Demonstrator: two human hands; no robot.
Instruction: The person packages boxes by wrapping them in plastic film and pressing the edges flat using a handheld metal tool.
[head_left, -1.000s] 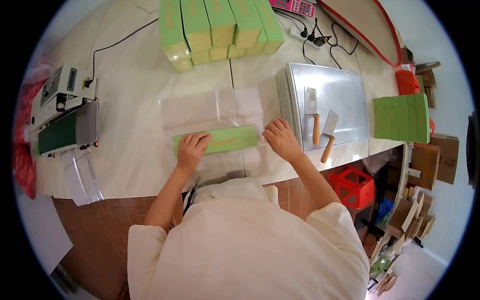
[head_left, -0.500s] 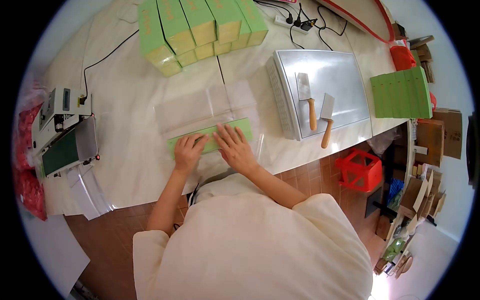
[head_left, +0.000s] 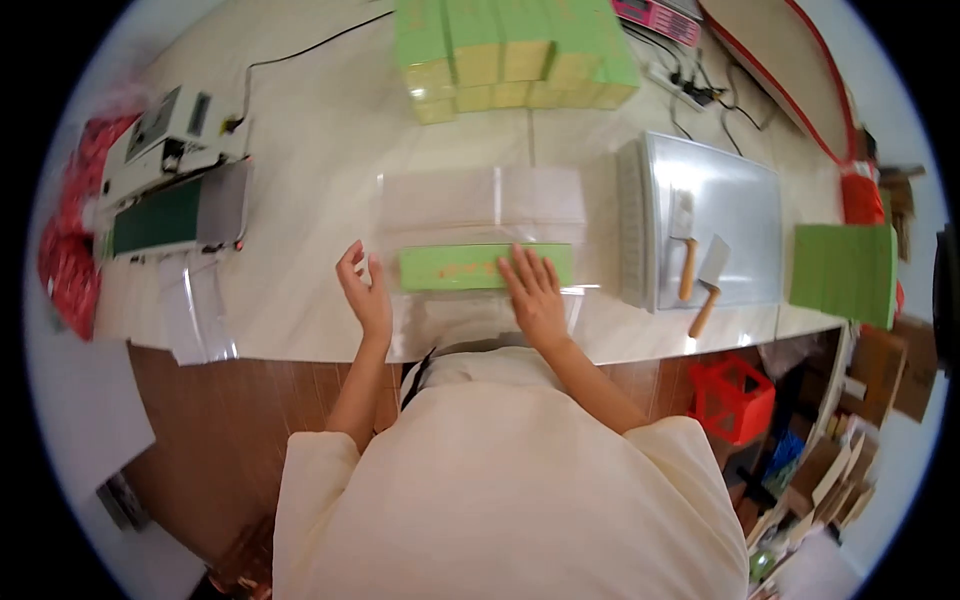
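A long green box (head_left: pixel 450 268) lies flat on a sheet of clear film (head_left: pixel 440 205) that spreads out behind and in front of it. My right hand (head_left: pixel 535 300) rests on the right part of the box, palm down with its fingers apart. Just off the box's left end, my left hand (head_left: pixel 366 297) is raised with its fingers apart and nothing in it.
Stacked green boxes (head_left: pixel 500 62) stand at the back. To the right, two wooden-handled scrapers (head_left: pixel 688 270) lie on a metal-topped unit (head_left: pixel 740 180), with more green boxes (head_left: pixel 842 270) beyond. A machine (head_left: pixel 180 210) and plastic bags (head_left: pixel 195 310) are at the left.
My left hand has come off the box and moved to the left of its end. My right hand, first beyond the right end, now lies on the box. The camera view has shifted.
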